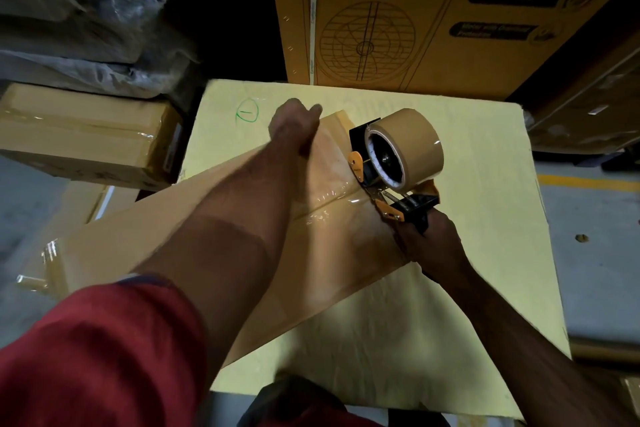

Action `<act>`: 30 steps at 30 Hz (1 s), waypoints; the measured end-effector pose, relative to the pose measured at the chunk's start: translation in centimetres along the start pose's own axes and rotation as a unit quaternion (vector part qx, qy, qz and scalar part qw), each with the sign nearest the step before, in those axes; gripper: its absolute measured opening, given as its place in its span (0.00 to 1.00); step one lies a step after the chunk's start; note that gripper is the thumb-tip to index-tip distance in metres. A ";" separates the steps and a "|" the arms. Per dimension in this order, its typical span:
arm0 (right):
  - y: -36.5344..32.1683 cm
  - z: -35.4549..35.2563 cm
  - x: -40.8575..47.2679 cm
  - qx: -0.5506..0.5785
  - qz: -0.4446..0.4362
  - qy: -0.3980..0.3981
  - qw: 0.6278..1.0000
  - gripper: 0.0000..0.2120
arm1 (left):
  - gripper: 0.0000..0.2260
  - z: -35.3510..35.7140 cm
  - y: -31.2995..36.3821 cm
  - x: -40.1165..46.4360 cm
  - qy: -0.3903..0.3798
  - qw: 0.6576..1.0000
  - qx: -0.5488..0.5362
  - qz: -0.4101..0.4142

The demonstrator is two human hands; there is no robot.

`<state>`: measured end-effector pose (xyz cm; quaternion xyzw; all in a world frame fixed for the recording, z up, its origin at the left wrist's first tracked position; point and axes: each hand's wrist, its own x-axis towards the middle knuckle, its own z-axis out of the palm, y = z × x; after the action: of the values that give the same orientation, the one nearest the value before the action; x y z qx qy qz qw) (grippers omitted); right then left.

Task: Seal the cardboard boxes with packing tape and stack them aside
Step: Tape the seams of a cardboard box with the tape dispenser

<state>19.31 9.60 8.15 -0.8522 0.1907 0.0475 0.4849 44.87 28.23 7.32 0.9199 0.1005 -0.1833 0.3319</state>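
Now, box: a flat brown cardboard box (194, 239) lies slanted on top of a wide pale yellow box (450, 288); its far end points away from the person; shiny tape covers its top near the middle
Tape tool: a black and orange tape dispenser (391, 180) sits on the right side of the brown box; a big roll of brown tape (412, 139) is on it; the front of the tool touches the box top
Right hand: the right hand (429, 239) has a tight grip round the handle of the tape tool, just beside the right edge of the brown box
Left hand: the left hand (294, 121) reaches over the far end of the brown box; the fingers curl down over that end and hold it; a red sleeve (104, 350) covers the upper arm
Yellow box mark: a green circle (247, 111) is drawn on it, just left of the left hand
Behind: a tall orange box with a fan picture (398, 17) stands against the far side
Left side: a box wrapped in clear plastic (86, 139) sits under grey bundles (86, 10)
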 end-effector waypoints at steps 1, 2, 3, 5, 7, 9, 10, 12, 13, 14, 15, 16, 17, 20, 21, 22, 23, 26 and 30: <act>0.2 0.0 0.0 0.005 0.011 0.005 1.000 0.04 | 0.22 0.1 -0.2 -0.7 0.066 0.996 0.034 0.051; 0.4 0.1 -0.1 0.003 0.017 0.009 1.000 0.03 | 0.24 0.4 -0.4 -1.4 0.108 0.988 0.062 0.087; 0.3 0.0 -0.5 0.001 0.022 0.010 1.000 0.03 | 0.25 0.8 -0.6 -2.1 0.127 0.980 0.096 0.117; -0.1 -0.1 -0.9 -0.003 0.026 0.012 1.000 0.05 | 0.30 1.2 -0.7 -3.2 0.118 0.971 0.150 0.141; -0.6 0.0 -0.9 -0.011 0.023 0.008 1.000 0.06 | 0.35 2.1 -0.9 -4.6 0.110 0.966 0.194 0.127; -0.9 -0.1 -0.6 -0.031 0.021 0.015 0.999 0.05 | 0.39 3.7 -0.9 -6.7 0.098 0.969 0.203 0.101; -0.9 -0.2 -0.5 -0.036 0.022 0.020 0.999 0.05 | 0.40 4.6 -1.0 -7.7 0.091 0.970 0.209 0.088; -0.6 -0.4 -0.5 -0.020 0.024 0.014 0.999 0.04 | 0.41 5.6 -1.2 -9.1 0.093 0.969 0.217 0.073; -0.5 -0.5 -0.6 -0.009 0.022 0.007 1.000 0.03 | 0.42 5.7 -1.1 -9.4 0.099 0.969 0.217 0.068; -0.6 -0.7 -0.7 -0.001 0.018 0.001 1.000 0.03 | 0.42 5.8 -1.0 -9.6 0.103 0.969 0.215 0.062; -0.7 -0.8 -0.8 0.004 0.015 -0.006 1.000 0.03 | 0.41 5.9 -0.9 -9.6 0.106 0.970 0.212 0.052; -0.7 -0.8 -1.0 0.008 0.012 -0.015 1.000 0.04 | 0.41 6.0 -0.8 -9.7 0.106 0.971 0.211 0.042; -0.8 -1.0 -1.2 0.004 0.007 -0.025 1.000 0.06 | 0.40 6.1 -0.6 -9.7 0.105 0.972 0.208 0.032; 0.7 -2.1 -3.2 -0.042 -0.001 -0.047 0.998 0.08 | 0.42 6.2 -0.1 -9.8 0.095 0.974 0.202 0.022; 1.7 -2.6 -4.1 -0.058 0.000 -0.051 0.997 0.08 | 0.43 6.2 0.0 -9.8 0.096 0.974 0.202 0.023; 2.8 -3.0 -5.2 -0.067 0.003 -0.053 0.996 0.07 | 0.43 6.1 0.0 -9.9 0.097 0.974 0.203 0.022; 3.7 -3.3 -6.2 -0.065 0.009 -0.054 0.996 0.05 | 0.44 6.0 0.0 -10.0 0.100 0.973 0.208 0.019; 5.4 -4.0 -7.8 -0.038 0.021 -0.051 0.998 0.01 | 0.45 6.0 0.2 -11.1 0.094 0.973 0.210 0.014; 5.5 -3.7 -7.5 -0.032 0.009 -0.053 0.998 0.03 | 0.48 6.8 -0.2 -14.4 0.006 0.971 0.236 0.035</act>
<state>9.98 6.00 7.64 -0.8620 0.1708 0.1027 0.4661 29.81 23.03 8.23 0.9762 0.0237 -0.1846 0.1111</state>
